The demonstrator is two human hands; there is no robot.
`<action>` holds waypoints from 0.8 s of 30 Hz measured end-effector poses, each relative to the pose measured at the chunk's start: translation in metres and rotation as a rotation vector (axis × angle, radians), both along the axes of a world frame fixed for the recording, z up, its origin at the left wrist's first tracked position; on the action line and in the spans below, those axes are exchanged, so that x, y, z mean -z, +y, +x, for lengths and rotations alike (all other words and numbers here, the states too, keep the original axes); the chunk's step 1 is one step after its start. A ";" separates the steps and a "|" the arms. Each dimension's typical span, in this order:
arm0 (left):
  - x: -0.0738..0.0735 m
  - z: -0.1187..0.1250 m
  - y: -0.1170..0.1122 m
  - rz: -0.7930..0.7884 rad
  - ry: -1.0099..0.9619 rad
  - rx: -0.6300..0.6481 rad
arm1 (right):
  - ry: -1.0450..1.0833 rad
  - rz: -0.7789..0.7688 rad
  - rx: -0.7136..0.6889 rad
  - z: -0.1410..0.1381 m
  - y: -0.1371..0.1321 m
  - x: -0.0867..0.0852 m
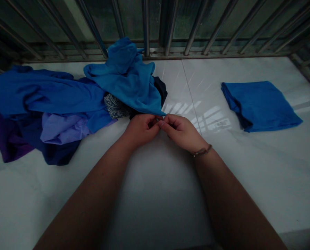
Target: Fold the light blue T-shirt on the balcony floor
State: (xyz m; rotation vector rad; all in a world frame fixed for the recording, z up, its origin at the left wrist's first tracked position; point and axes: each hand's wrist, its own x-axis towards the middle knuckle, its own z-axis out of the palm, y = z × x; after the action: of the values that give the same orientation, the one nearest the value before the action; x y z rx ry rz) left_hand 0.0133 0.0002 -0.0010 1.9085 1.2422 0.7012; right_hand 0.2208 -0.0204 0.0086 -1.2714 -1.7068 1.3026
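Observation:
My left hand (143, 127) and my right hand (177, 129) meet near the middle, thumbs and fingertips pinched together at the pointed lower corner of a bright blue cloth garment (134, 85). The rest of that garment lies bunched beyond my hands, against the foot of the bars. Which kind of garment it is cannot be made out. Under and beside it show a dark paisley-patterned cloth (115, 106) and a black cloth (161, 88). A bracelet (203, 151) circles my right wrist.
To the left lies a heap with a blue garment (48, 92), a lavender cloth (65, 128), a navy cloth (61, 152) and a purple cloth (9, 137). A folded blue cloth (261, 106) rests on the white tiled surface (248, 166) at right. Metal bars (145, 27) line the back.

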 end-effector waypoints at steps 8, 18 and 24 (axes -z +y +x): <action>0.000 0.000 0.000 -0.001 -0.008 -0.001 | 0.016 -0.007 0.005 0.000 -0.001 -0.001; -0.002 0.000 0.000 -0.006 0.000 0.002 | -0.005 0.010 0.007 0.000 -0.001 0.000; -0.002 -0.001 -0.001 -0.001 0.017 -0.003 | -0.014 -0.004 0.010 0.000 -0.001 -0.001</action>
State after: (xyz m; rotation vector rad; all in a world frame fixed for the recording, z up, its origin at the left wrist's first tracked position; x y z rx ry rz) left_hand 0.0127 -0.0004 0.0010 1.9161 1.2556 0.6872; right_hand 0.2209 -0.0214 0.0097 -1.2923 -1.7059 1.2952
